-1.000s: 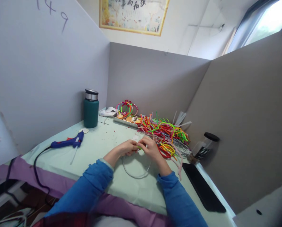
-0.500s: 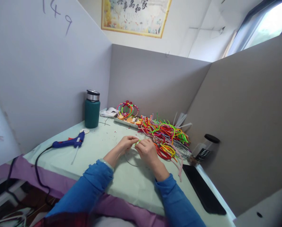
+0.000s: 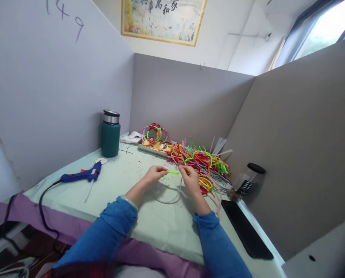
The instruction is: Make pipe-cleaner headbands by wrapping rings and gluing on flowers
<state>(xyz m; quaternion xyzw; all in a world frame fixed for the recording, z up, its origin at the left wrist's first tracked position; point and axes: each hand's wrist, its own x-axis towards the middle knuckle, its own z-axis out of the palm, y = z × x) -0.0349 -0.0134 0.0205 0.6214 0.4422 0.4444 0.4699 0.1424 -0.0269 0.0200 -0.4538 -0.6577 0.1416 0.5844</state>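
Observation:
A short bright green pipe cleaner (image 3: 173,172) spans the gap between my two hands above the table. My left hand (image 3: 154,175) is closed in a pinch on its left end. Thumb and fingers of my right hand (image 3: 190,180) are pressed together at its right end. A thin pale grey hoop (image 3: 168,202) hangs below, curving from near my left fingers up to my right fingertips. Whether the green piece is wound round the hoop cannot be made out. Right of my right hand lies a heap of coloured pipe cleaners (image 3: 199,156).
A blue glue gun (image 3: 79,176) with a black cord lies at left, near a green bottle (image 3: 110,135). Colourful rings (image 3: 154,133) and wooden discs sit in a metal tray (image 3: 152,150) at the back. A black phone-like slab (image 3: 246,229) and clear jar (image 3: 251,179) are at right.
My right hand has moved right, away from my left, so the green pipe cleaner now shows stretched between them. More of the grey hoop is visible. The view has shifted slightly.

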